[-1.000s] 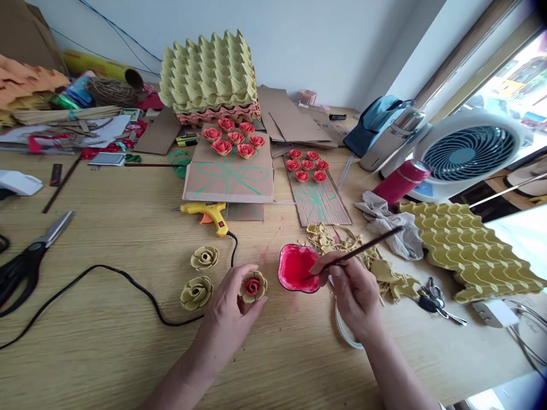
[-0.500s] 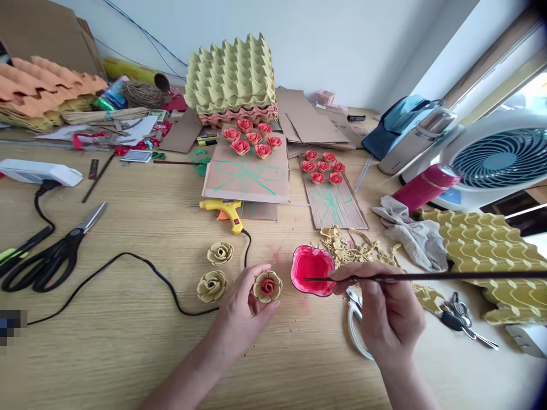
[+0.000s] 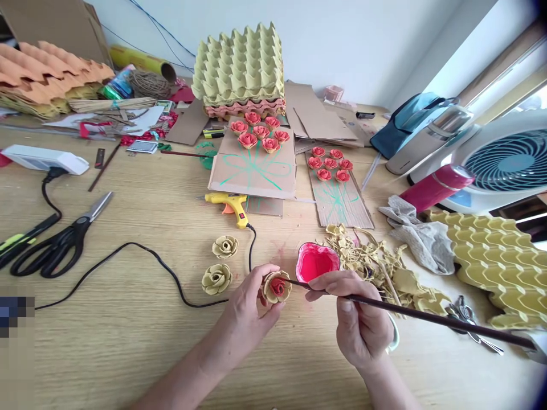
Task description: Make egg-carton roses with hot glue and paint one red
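Observation:
My left hand [image 3: 245,316] pinches a small egg-carton rose [image 3: 277,286], tan outside with a red-painted centre, just above the wooden table [image 3: 128,341]. My right hand [image 3: 359,319] grips a long dark paintbrush [image 3: 410,313]; its tip touches the rose's right side. Just behind the rose stands a small cup of red paint [image 3: 317,263]. Two unpainted tan roses [image 3: 217,278] [image 3: 225,246] lie to the left of my left hand.
A yellow glue gun [image 3: 228,202] with a black cord [image 3: 141,253], scissors [image 3: 60,245], cardboard panels with red roses [image 3: 256,162] [image 3: 335,185], stacked egg trays [image 3: 239,68], carton scraps [image 3: 371,259], a grey rag [image 3: 421,236], a fan [image 3: 504,159], keys [image 3: 468,313].
The brush tip has left the red paint cup and moved left onto the rose. My view has shifted leftwards. The left hand keeps the rose in much the same spot.

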Demonstrator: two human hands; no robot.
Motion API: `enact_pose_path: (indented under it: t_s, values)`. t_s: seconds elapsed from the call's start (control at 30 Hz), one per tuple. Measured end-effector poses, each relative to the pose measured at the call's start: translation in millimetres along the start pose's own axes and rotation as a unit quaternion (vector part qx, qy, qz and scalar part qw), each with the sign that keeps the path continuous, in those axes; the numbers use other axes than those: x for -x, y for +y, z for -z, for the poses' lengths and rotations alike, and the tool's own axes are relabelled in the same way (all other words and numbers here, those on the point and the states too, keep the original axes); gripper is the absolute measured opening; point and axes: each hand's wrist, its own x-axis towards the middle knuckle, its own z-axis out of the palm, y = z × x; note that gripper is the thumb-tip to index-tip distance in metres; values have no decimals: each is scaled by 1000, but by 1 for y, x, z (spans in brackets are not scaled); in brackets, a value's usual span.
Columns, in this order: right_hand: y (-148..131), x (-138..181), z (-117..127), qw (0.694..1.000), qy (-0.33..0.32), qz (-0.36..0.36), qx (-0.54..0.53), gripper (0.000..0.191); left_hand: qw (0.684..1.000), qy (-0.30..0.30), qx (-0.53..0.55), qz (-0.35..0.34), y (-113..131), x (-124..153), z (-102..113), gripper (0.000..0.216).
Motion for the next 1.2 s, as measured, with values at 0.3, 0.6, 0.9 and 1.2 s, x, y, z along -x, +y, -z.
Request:
enact_pose_path:
  t_s: [0.3, 0.6, 0.9, 1.2]
  values:
    - [2, 0, 3, 1000, -18, 8, 1, 26, 999, -34, 30, 2, 6, -1, 2, 59]
    - [3, -4, 5, 999, -52, 16, 0, 29, 997, -60, 36, 39, 6, 1, 1, 61]
    - [1, -6, 4, 997, -77, 10, 18, 26, 994, -81, 61, 31, 13, -3, 6, 56]
    - [1, -3, 7, 998, -49, 37, 35, 28, 990, -106, 71, 52, 12, -3, 6, 54]
